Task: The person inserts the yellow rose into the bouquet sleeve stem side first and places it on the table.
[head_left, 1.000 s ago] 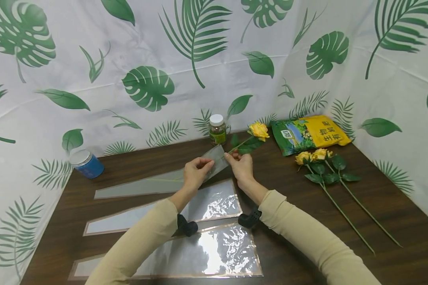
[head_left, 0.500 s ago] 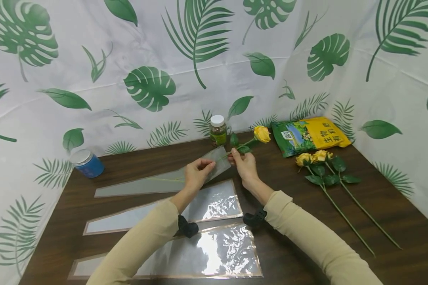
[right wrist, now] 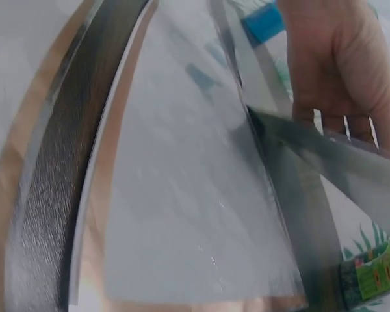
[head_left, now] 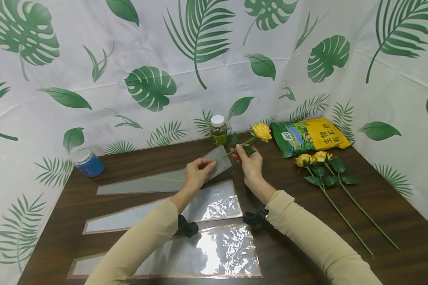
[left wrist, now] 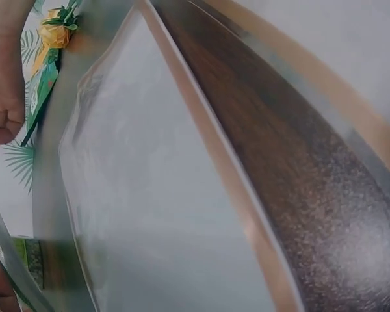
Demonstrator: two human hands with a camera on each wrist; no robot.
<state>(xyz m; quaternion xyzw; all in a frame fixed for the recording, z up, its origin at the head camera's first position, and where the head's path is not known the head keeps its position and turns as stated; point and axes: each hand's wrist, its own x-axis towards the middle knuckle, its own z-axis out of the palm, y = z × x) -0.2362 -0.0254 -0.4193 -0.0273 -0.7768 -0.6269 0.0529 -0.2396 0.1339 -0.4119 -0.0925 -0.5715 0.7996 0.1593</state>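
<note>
My left hand (head_left: 197, 174) pinches the wide end of a clear tapered flower sleeve (head_left: 135, 184), which is lifted off the table there. My right hand (head_left: 251, 164) holds a yellow rose (head_left: 262, 132) by its stem, close to the leaves. The lower stem runs inside the sleeve, showing through the plastic; bloom and leaves are outside, past the mouth. In the right wrist view the left hand (right wrist: 344, 71) is behind the raised plastic. Two more flat sleeves (head_left: 214, 202) lie nearer me, partly under my left forearm.
Two yellow roses (head_left: 319, 158) with long stems lie on the right of the dark wooden table (head_left: 289, 245). Behind them is a yellow-green bag (head_left: 312, 134). A white-capped jar (head_left: 218, 130) stands at the back, and a blue jar (head_left: 88, 163) at the left.
My right hand has moved a little right and up along the rose stem, its grip now closer to the bloom. The left hand has stayed nearly still on the sleeve.
</note>
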